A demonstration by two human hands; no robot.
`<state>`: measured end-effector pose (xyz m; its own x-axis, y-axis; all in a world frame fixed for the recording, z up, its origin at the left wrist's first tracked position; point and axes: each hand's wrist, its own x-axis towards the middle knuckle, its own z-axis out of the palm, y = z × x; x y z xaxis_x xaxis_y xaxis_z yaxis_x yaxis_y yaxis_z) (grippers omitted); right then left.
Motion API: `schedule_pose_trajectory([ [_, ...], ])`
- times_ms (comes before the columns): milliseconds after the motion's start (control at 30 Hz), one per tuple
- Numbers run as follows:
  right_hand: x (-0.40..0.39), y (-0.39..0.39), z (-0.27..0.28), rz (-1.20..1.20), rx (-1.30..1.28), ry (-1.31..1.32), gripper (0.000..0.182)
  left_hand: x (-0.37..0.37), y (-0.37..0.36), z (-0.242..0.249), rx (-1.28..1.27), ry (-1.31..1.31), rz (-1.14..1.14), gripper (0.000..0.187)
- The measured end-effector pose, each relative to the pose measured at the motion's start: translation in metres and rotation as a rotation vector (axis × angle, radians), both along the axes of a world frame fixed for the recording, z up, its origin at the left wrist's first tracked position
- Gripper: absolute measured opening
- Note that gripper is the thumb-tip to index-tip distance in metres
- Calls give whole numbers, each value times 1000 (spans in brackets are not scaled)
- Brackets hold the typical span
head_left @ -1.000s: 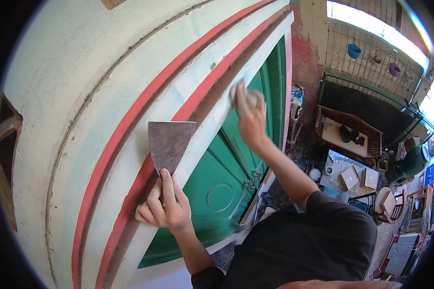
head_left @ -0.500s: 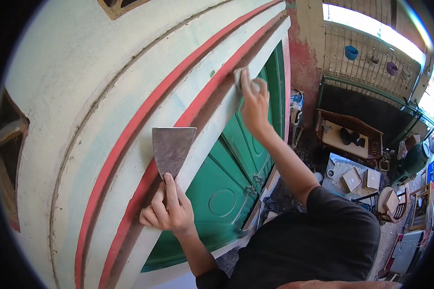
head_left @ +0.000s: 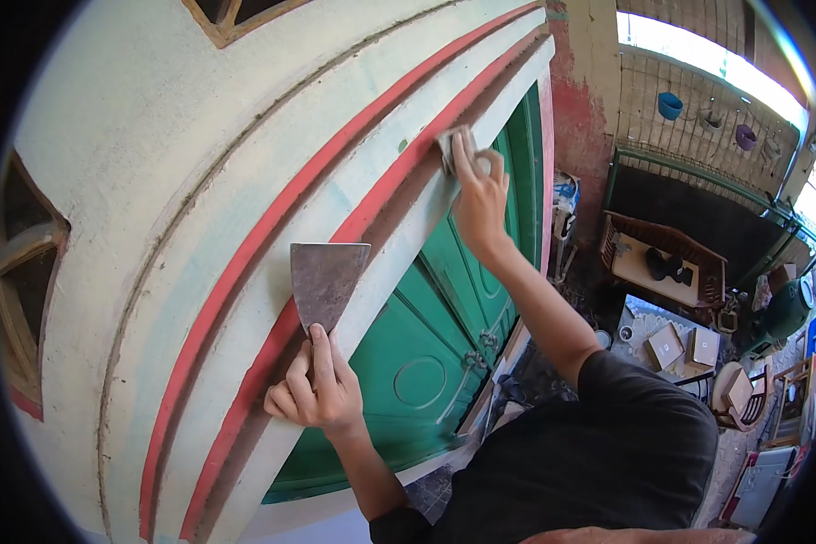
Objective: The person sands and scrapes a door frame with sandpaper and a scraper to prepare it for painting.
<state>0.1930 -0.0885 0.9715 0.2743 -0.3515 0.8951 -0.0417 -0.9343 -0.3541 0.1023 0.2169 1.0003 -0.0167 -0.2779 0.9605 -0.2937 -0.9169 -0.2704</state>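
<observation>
Upright in my left hand is a putty knife with a broad, stained metal blade, its edge pointing up. The fingers close round its lower part, and the blade overlaps the red-and-white trim in this view. My right hand presses a small folded greyish piece of sandpaper against the moulding, near a red band. Its fingertips lie over the sandpaper, hiding part of it. Below both hands stands a green panelled door under the curved white moulding.
A wooden-framed wall opening is at the left. Far below on the right are a wooden bench, a low table with boxes on it, and a round-seated chair. Small pots, one a blue pot, hang on the mesh.
The view has shifted slightly, so the door and furniture sit further right. My right hand has moved a little along the moulding with the sandpaper; my left hand keeps the putty knife nearly still.
</observation>
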Motion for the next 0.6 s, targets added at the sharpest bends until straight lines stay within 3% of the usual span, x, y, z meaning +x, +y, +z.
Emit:
schedule_pose_trajectory([
  [100, -19, 44, -49, 68, 58, -25, 81, 0, -1, 0, -6, 0, 1, 24],
  [167, -39, 69, -74, 275, 22, -15, 80, -1, -1, 1, 0, 2, 0, 24],
  [267, -36, 35, -63, 280, 200, -71, 78, 3, 0, 2, 1, -18, -6, 19],
  [333, -17, -7, -35, 152, 169, -203, 77, 2, 0, -1, -9, -11, -2, 20],
  [400, -1, -17, -26, 128, 159, -168, 75, 0, -1, -2, -12, -9, -5, 20],
  [600, -8, 72, -79, 50, 81, -159, 66, 1, 0, -3, -12, -11, 10, 21],
])
